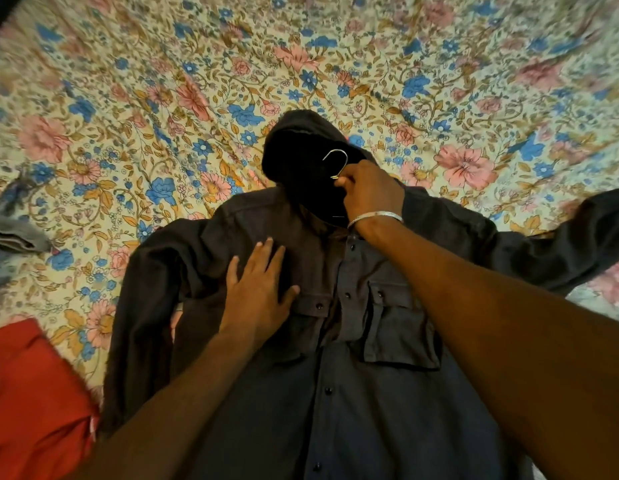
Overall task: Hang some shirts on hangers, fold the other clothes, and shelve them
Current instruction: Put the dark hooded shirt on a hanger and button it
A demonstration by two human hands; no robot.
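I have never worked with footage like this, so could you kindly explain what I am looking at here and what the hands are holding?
There is no machine: one camera worn on a person's head looks down at their two bare hands. A dark hooded shirt lies buttoned, front up, on a bed with a flowered bedspread. The right hand pinches the metal hanger hook sticking out at the collar. The left hand lies flat, fingers straight, on the shirt's chest. A red cloth and a grey cloth lie at the left edge.
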